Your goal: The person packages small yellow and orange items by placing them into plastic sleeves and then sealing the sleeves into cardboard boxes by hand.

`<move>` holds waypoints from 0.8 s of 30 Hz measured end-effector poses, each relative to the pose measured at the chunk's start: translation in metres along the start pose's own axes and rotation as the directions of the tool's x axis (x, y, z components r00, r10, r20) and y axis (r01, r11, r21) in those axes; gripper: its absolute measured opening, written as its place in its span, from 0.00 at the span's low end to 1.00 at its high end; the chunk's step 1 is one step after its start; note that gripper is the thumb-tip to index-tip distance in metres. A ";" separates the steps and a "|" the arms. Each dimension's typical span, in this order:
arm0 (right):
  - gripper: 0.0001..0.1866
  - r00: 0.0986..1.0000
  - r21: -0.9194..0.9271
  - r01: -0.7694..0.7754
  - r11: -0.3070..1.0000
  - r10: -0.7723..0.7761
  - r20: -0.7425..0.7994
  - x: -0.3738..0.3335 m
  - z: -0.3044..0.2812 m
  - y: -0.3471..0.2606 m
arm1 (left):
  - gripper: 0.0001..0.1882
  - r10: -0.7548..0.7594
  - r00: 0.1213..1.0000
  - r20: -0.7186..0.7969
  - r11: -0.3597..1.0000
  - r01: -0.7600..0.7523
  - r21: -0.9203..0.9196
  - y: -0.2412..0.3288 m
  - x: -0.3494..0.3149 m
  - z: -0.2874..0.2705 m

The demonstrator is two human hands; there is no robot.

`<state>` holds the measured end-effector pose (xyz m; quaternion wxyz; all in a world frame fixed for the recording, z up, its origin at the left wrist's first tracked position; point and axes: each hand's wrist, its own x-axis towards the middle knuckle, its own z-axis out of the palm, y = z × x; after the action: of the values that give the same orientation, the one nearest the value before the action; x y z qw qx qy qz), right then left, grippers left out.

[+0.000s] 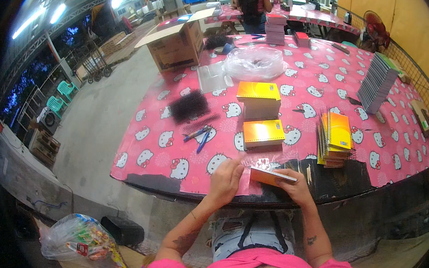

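Observation:
In my right hand (296,186) is a small orange notebook (263,176), held tilted at the table's near edge with its page edge toward me. My left hand (226,181) is closed beside the notebook's left end, fingertips smeared by motion; what they pinch, if anything, is too small to make out. Just beyond lie two stacks of yellow-orange notebooks, a nearer stack (263,132) and a taller stack (258,93). Spiral-bound notebooks (336,133) are piled to the right. Blue-handled pliers (203,136) rest on the left, next to black binding coils (188,106).
The pink patterned tablecloth (315,84) is torn near me. A clear plastic bag (254,63), an open cardboard box (174,48) and a tall notebook stack (377,83) stand farther off. A filled plastic bag (85,242) sits low left. People (255,4) are at a far table.

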<state>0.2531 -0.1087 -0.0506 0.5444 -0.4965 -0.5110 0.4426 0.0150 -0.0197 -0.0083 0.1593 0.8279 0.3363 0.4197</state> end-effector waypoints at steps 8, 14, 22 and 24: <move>0.15 1.000 0.012 0.004 1.000 -0.005 0.017 0.001 -0.002 0.006 | 0.10 -0.027 0.999 0.018 0.999 0.028 -0.047 -0.008 -0.017 0.006; 0.14 0.999 -0.013 0.014 1.000 -0.014 0.038 0.000 -0.005 0.008 | 0.11 -0.005 0.999 -0.039 0.997 0.002 -0.073 -0.007 -0.010 0.009; 0.14 0.999 -0.053 -0.013 0.999 0.014 0.029 0.001 -0.008 0.013 | 0.13 0.084 0.978 0.193 0.994 -0.070 -0.081 0.003 0.010 -0.008; 0.15 1.000 -0.040 -0.004 0.999 0.006 0.028 -0.001 -0.003 0.003 | 0.14 0.093 0.931 0.353 0.990 -0.049 -0.132 -0.024 0.002 0.003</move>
<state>0.2562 -0.1095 -0.0534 0.5260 -0.5023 -0.5261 0.4407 0.0077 -0.0005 -0.0217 0.2526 0.8909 0.2452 0.2870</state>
